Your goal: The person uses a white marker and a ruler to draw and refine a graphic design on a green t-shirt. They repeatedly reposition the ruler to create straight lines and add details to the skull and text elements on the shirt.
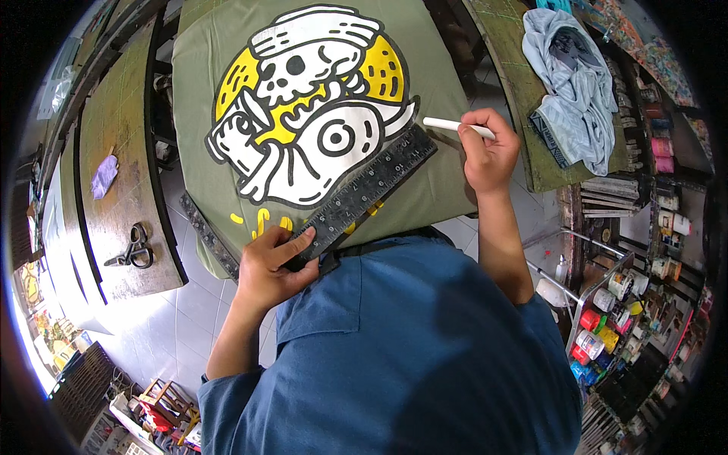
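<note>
Left counter (129, 212): brown boards, left of the green cloth (196, 98); bears a crumpled purple piece (105, 177) and, nearer the wearer, black-handled scissors (139, 246).
Black strip (208, 235): lies slantwise at the green cloth's lower left edge; any join with the ruler is hidden.
Left hand (274, 265): at the green cloth's lower edge; digits part-spread, one laid on the ruler's face, another beside its near end.
Printed motif (337, 140): skull and snail in white, yellow and black, across the green cloth's middle; yellow marks (262, 221) below, partly covered.
Black ruler (379, 171): flat on the green cloth, slanting from its lower edge up to the right, over the motif's lower right side.
Right hand (491, 152): over the green cloth's right side, digits pinching a white pen (462, 127); tip just beyond the ruler's far end, contact uncertain.
Handling note: firm, even pressure on the ruler should resist pivoting; the far end seems most prone to drift. Smooth cloth, steady pen angle and light strokes would suit.
Right counter (542, 171): right of the green cloth; bears a pale-blue garment (572, 91).
</note>
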A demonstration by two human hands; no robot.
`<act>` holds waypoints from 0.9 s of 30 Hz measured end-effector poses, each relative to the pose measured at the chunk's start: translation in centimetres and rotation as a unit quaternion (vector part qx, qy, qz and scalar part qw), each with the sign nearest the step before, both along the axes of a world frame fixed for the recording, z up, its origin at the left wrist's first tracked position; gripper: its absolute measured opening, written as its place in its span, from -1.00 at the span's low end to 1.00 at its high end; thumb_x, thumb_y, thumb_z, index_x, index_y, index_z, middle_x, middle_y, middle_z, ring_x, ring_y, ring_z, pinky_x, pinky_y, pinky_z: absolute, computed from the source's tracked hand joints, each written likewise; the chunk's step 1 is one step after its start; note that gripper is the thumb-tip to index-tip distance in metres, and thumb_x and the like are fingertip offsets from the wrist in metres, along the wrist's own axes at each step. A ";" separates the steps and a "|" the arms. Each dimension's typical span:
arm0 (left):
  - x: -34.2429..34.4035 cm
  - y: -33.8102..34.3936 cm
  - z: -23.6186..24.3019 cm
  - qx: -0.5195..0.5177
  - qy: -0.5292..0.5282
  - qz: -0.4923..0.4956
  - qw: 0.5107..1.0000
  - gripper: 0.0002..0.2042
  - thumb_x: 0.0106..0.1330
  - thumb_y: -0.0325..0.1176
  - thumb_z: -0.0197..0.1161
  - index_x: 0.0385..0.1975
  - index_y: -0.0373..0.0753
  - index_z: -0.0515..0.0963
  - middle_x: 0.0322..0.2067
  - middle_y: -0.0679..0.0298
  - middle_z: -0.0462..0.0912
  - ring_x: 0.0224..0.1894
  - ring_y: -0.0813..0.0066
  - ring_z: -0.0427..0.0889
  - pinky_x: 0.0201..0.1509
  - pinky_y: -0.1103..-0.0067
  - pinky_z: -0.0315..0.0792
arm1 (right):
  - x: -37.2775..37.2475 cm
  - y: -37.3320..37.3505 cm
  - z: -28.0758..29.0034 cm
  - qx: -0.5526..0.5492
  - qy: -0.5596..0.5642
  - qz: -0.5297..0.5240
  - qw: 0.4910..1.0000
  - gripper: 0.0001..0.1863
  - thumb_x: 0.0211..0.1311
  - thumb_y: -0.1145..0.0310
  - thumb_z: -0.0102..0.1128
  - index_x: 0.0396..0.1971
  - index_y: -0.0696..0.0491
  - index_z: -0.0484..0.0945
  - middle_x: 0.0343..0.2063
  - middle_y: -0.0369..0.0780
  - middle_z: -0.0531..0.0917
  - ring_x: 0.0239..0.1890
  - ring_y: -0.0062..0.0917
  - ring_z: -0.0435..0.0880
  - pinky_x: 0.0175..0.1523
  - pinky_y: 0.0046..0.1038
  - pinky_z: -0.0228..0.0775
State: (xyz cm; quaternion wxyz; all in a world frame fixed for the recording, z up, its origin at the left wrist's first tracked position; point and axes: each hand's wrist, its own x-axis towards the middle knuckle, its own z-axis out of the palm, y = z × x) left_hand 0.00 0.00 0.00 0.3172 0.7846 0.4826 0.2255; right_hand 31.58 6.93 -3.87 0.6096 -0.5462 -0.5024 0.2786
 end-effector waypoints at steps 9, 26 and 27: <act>0.6 -0.9 0.0 0.016 0.001 -0.001 1.000 -0.59 -0.18 -0.44 0.41 -0.20 -0.12 0.62 -0.59 0.20 0.42 -0.65 0.38 0.44 -0.58 0.55 0.35 | -0.1 0.0 0.3 -0.003 0.008 0.001 1.000 -0.98 -0.06 0.58 0.13 -0.59 0.16 0.49 -0.66 -0.41 0.47 -0.62 -0.84 0.32 -0.56 -0.71 0.08; 1.7 -1.8 0.4 -0.021 0.007 0.057 0.998 -0.65 -0.16 -0.43 0.41 -0.27 -0.16 0.64 -0.63 0.21 0.44 -0.67 0.38 0.45 -0.59 0.54 0.35 | 0.0 0.1 0.0 0.005 0.013 0.000 1.000 -0.98 -0.06 0.59 0.12 -0.59 0.17 0.49 -0.66 -0.40 0.48 -0.61 -0.84 0.34 -0.56 -0.72 0.08; 1.8 -1.8 0.5 -0.026 0.014 0.060 0.998 -0.66 -0.16 -0.43 0.41 -0.27 -0.17 0.64 -0.63 0.20 0.44 -0.67 0.38 0.45 -0.59 0.53 0.35 | 0.1 0.1 0.0 -0.005 0.017 0.004 1.000 -0.98 -0.06 0.59 0.12 -0.59 0.16 0.49 -0.66 -0.41 0.48 -0.61 -0.84 0.34 -0.56 -0.72 0.08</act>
